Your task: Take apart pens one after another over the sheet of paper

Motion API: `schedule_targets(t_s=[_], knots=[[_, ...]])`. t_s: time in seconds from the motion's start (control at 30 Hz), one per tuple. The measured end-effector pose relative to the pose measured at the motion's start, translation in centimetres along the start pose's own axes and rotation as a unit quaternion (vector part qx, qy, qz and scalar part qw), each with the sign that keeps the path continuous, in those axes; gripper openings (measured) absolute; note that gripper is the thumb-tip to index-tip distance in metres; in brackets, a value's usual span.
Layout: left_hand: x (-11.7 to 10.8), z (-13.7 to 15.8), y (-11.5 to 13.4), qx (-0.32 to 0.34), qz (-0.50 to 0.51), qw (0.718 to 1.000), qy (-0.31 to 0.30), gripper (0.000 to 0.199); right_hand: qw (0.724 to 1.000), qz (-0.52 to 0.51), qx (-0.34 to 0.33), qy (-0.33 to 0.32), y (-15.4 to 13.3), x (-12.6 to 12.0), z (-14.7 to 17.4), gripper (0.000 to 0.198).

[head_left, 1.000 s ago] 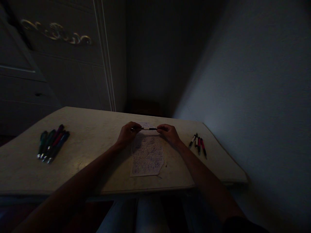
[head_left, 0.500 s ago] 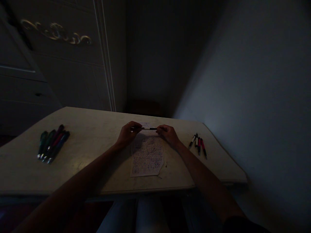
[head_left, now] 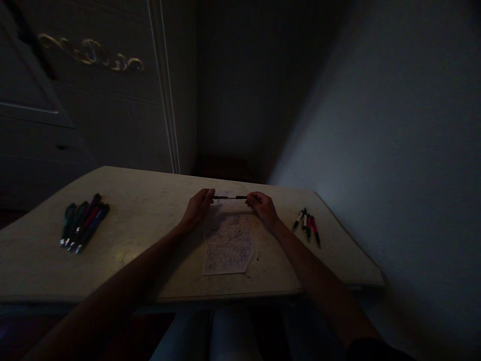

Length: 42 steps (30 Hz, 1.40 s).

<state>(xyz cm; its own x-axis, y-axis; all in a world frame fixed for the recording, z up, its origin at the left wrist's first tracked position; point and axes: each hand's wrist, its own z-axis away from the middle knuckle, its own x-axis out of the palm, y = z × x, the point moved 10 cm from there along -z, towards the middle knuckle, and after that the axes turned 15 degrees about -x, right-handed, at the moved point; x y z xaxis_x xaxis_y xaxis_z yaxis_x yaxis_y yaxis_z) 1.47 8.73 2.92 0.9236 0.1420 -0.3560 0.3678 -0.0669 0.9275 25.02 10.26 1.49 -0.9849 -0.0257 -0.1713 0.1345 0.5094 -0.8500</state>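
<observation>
Both my hands hold a black-and-white pen [head_left: 231, 197] level above the far end of a scribbled paper sheet [head_left: 228, 245]. The fingers of my left hand [head_left: 198, 208] are closed around the pen's left end. At the other end, my right hand [head_left: 263, 206] pinches the pen between thumb and fingers. The paper lies flat on the table, covered in dense dark ink marks, and its lower right corner is uneven. Whether the pen is in one piece at the left fingers is hidden.
On the pale table [head_left: 146, 200], a bundle of several dark coloured pens [head_left: 84, 223] lies at the left. Several white and red pens with black parts [head_left: 308, 225] lie at the right. A wall [head_left: 394, 150] borders the right side; a cabinet [head_left: 112, 110] stands behind at left.
My hands have moved slightly apart, so more of the pen shows between them. The paper and both pen groups stay in place.
</observation>
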Motion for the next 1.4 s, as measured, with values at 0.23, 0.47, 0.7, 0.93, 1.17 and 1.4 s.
schedule_targets(t_s=[0.23,0.47,0.7,0.93,1.17,1.4], knots=[[0.6,0.2,0.9,0.003,0.052,0.997,-0.061,0.043,1.000,0.011,-0.005,0.000,0.0,-0.2,-0.2,0.031],[0.1,0.1,0.8,0.033,0.082,0.995,-0.040,0.039,1.000,0.024,0.006,-0.003,0.1,-0.2,0.0,0.041],[0.4,0.1,0.7,0.007,0.093,0.995,-0.045,0.058,0.999,0.032,-0.010,0.005,-0.2,-0.3,0.0,0.039],[1.2,0.6,1.2,0.002,0.039,0.995,-0.094,0.055,0.999,0.030,-0.020,0.019,-0.6,-0.7,-0.2,0.040],[1.0,0.2,1.1,0.030,0.085,0.991,-0.095,0.039,1.000,0.026,-0.010,0.004,0.0,-0.4,-0.1,0.041],[1.2,-0.2,-0.3,-0.005,0.124,0.988,-0.096,0.046,0.999,0.029,-0.011,0.016,-0.3,-0.6,-0.1,0.039]])
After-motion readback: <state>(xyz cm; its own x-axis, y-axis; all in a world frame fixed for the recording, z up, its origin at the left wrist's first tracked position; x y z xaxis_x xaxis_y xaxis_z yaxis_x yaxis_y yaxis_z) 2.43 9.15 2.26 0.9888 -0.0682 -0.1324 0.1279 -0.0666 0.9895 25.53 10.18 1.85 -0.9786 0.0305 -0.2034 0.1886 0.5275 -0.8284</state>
